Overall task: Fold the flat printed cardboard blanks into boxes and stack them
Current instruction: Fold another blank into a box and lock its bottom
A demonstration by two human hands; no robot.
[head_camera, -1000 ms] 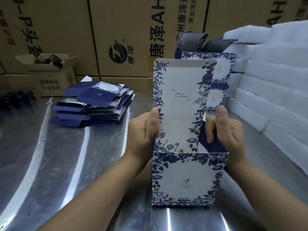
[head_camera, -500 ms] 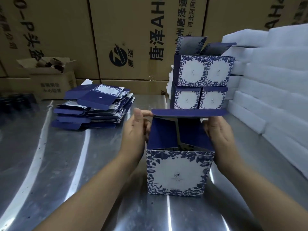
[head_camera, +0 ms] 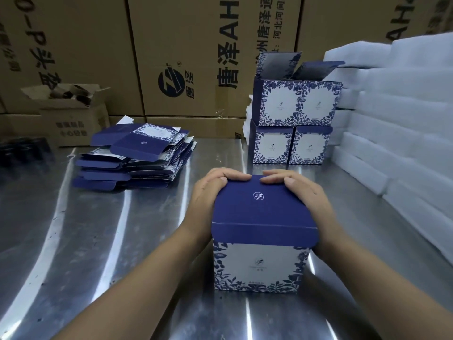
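Box: your folded blue-and-white floral box (head_camera: 259, 263) stands upright on the steel table (head_camera: 98, 241), straight in front of you.
Lid: the box's dark blue lid (head_camera: 262, 204) lies folded down flat over its top. Its front lip hangs over the printed front face, and a small white emblem sits near its far edge.
Your left hand: your left hand (head_camera: 210, 192) wraps the left side of the box. Its fingers are bent over the far edge of the lid and grasp the box.
Your right hand: your right hand (head_camera: 304, 192) does the same on the right side of the box, with its fingers curled over the far edge of the lid.
Fingertips: the 2 sets of fingertips point at each other along the lid's far edge, with a small gap between them.
Finished stack: the stack of folded boxes (head_camera: 294, 123) stands beyond the box and a little to its right. It shows 4 boxes, 2 on 2, and the upper 2 have their lids standing open.
Flat blanks: the pile of flat blanks (head_camera: 132, 158) lies loose on the table beyond the box and to its left, well apart from it.
Foam: the white foam sheets (head_camera: 397, 119) are layered in rows to the right of the box.
Cartons: the brown cartons (head_camera: 191, 45) with black print form a wall far beyond the box.
Small open carton: it (head_camera: 73, 119) sits far to the box's left, behind the blanks.
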